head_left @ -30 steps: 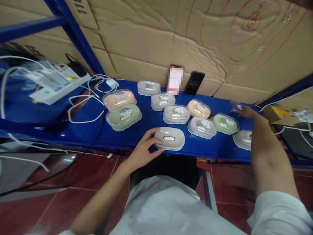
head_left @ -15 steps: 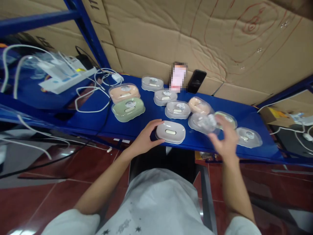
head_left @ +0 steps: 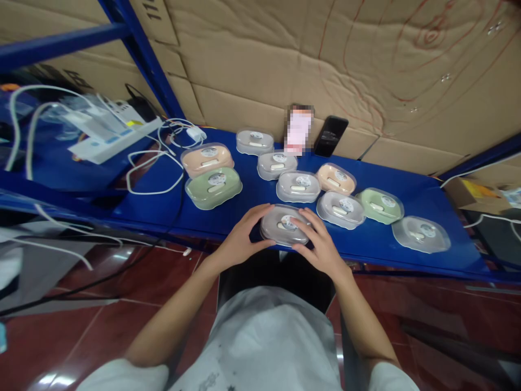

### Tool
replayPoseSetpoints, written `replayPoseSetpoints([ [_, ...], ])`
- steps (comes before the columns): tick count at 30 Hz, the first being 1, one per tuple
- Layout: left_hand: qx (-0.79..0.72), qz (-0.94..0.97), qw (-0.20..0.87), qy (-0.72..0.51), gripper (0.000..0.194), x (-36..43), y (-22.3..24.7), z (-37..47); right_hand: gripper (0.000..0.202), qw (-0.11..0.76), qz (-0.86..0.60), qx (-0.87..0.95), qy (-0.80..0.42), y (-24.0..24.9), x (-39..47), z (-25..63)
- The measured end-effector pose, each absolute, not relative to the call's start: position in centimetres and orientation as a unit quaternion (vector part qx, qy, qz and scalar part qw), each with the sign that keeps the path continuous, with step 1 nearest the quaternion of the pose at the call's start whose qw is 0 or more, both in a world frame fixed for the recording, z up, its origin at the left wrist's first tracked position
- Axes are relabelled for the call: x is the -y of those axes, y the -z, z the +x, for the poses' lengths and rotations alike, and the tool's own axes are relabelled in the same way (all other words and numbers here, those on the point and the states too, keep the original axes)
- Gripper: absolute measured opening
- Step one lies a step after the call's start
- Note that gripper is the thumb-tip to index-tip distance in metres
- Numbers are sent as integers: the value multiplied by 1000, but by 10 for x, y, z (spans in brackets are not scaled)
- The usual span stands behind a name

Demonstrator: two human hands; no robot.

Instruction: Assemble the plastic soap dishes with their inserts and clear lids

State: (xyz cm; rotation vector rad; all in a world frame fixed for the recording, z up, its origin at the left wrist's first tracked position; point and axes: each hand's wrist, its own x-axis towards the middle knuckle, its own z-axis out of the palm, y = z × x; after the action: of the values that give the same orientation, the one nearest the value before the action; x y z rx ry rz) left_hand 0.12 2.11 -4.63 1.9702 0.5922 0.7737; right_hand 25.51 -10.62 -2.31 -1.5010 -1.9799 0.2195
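A grey soap dish lies at the front edge of the blue shelf, with a clear lid over it that bears a round white label. My left hand grips the dish's left end between thumb and fingers. From the other side, my right hand holds the lid's right end, fingers on top and thumb at the near side. Just behind stands another lidded grey soap dish, and to the right of my right hand is a further grey one.
Peach and green soap dishes sit at left; more lidded dishes stand at right. Two phones lean on the cardboard behind. White cables and a power strip lie at left.
My right hand has moved left, bringing the clear lid from above the right-hand dishes onto the grey soap dish. My left hand has stayed on the dish's left end.
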Motion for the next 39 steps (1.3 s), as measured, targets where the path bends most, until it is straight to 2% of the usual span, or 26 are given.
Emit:
replayPoseSetpoints([
  [3,-238,809,439,-310,77,-22,45,1,75,318,-573,753,-60,27,106,252],
  [13,-246,829,393,-313,68,-19,48,0,81,306,-558,771,-31,28,107,253],
  [27,-265,839,368,-301,69,-12,46,5,77,325,-598,719,-141,22,110,254],
  [39,-268,839,370,-295,69,-10,42,5,88,255,-613,746,-58,31,111,249],
])
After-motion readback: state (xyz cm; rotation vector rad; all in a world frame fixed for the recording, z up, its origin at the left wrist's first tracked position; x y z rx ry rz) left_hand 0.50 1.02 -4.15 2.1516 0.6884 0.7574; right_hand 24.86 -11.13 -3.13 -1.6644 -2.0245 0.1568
